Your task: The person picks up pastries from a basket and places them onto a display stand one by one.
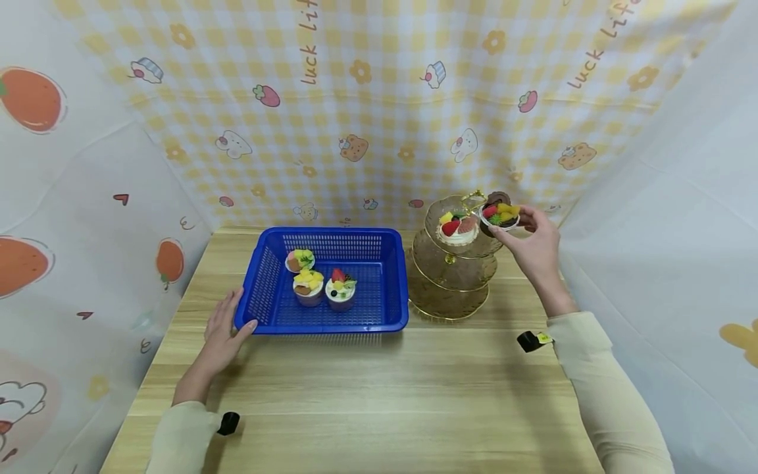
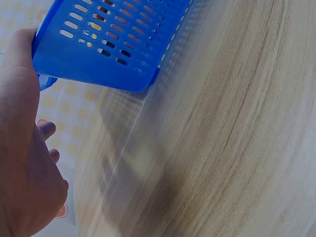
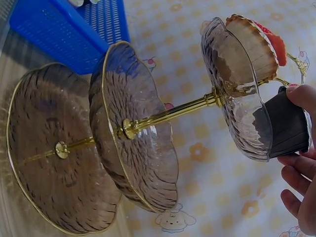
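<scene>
As a person's right hand [image 1: 535, 243] pinches a fruit-topped dessert in a dark ribbed cup [image 1: 500, 219] between thumb and fingers, the left hand [image 1: 222, 332] rests at the near left corner of a rectangular blue plastic basket [image 1: 331, 328], thumb on the rim and fingers loose along the outside. The held dessert is at the right edge of the top plate of a three-tiered, smoky transparent stand with gold rims [image 1: 435, 275]; whether its base touches that plate cannot be told. The head camera looks down on its red, yellow and green topping, while the right wrist camera shows the cup's dark side and the thick gold post [image 3: 173, 112] joining the tiers. A cream tart topped with fruit [image 1: 457, 232] sits on the top plate beside it; the wrist view reveals the tart's tan, fluted side. Inside the basket, the head view shows three fruit-topped dessert cups [image 1: 308, 293] grouped toward the left, but the left wrist camera catches only patches of colour through the slots. That view also shows fingertips hanging clear of the basket, above the wood-grain table [image 2: 237, 128].
</scene>
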Demonstrator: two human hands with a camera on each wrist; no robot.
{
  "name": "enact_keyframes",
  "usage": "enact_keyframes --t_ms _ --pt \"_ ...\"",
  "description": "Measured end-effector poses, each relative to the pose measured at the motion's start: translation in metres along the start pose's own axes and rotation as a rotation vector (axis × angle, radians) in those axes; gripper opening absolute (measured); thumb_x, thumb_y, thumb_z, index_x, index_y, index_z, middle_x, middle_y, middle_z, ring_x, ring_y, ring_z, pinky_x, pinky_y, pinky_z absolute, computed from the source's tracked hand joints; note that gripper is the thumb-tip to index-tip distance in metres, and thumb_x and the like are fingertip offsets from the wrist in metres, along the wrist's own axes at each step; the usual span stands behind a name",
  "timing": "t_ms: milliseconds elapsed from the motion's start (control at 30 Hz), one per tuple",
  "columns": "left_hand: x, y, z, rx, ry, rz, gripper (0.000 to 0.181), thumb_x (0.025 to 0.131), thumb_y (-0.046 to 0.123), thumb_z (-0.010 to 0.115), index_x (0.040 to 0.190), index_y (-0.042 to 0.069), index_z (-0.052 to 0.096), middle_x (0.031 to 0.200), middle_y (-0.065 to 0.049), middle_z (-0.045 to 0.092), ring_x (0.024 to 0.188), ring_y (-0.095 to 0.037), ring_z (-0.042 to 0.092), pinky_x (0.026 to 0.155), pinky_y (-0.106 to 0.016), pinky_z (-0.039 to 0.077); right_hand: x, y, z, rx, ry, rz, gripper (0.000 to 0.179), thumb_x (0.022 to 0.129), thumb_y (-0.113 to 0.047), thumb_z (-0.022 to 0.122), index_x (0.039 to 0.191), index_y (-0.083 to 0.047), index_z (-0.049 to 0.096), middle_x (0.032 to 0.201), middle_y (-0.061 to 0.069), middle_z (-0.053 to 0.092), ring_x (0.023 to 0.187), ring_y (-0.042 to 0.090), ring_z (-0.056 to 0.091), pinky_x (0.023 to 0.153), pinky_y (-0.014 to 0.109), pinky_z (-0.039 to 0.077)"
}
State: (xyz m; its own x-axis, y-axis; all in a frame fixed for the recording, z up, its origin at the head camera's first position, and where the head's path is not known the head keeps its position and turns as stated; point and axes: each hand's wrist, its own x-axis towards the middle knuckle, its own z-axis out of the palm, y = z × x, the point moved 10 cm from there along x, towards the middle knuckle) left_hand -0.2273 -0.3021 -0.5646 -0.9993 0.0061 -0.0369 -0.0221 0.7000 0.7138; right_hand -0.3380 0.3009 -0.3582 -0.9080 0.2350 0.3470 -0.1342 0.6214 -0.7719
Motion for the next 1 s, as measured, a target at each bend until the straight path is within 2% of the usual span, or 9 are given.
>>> enact_keyframes --t_ms 300,467,667,1000 --pt "0.000 -0.002 0.000 0.002 -0.003 -0.003 0.081 0.100 0.038 0.052 0.160 0.031 -0.001 0.166 -0.025 -0.003 0.148 -0.055 -0.008 0.107 -0.080 -0.004 0.003 0.000 0.009 0.018 -0.027 -0.026 0.062 0.078 -0.035 0.083 0.128 -0.005 0.061 0.116 0.016 0.063 0.106 0.030 0.057 0.103 0.045 0.041" --pt "0.000 -0.003 0.000 0.002 -0.001 -0.004 0.081 0.100 0.039 0.052 0.160 0.031 -0.001 0.166 -0.025 -0.003 0.148 -0.055 -0.007 0.107 -0.080 -0.003 0.005 0.004 0.014 0.025 -0.047 -0.002 0.064 0.078 -0.035 0.084 0.129 -0.005 0.061 0.118 0.017 0.062 0.110 0.035 0.056 0.106 0.047 0.040" --pt "0.000 -0.003 0.000 -0.002 -0.009 -0.007 0.081 0.100 0.040 0.052 0.160 0.032 -0.001 0.166 -0.023 -0.004 0.149 -0.054 -0.009 0.107 -0.080 -0.004 0.004 0.006 0.019 0.011 -0.082 0.036 0.069 0.078 -0.038 0.083 0.134 -0.005 0.059 0.123 0.020 0.060 0.116 0.034 0.055 0.106 0.051 0.039" --pt "0.000 -0.002 -0.001 0.000 -0.011 -0.008 0.081 0.100 0.041 0.052 0.161 0.027 0.000 0.166 -0.024 -0.004 0.148 -0.055 -0.009 0.107 -0.081 -0.004 0.003 0.007 0.022 0.015 -0.051 -0.025 0.065 0.078 -0.033 0.084 0.131 -0.003 0.060 0.127 0.019 0.057 0.117 0.038 0.051 0.104 0.051 0.039"
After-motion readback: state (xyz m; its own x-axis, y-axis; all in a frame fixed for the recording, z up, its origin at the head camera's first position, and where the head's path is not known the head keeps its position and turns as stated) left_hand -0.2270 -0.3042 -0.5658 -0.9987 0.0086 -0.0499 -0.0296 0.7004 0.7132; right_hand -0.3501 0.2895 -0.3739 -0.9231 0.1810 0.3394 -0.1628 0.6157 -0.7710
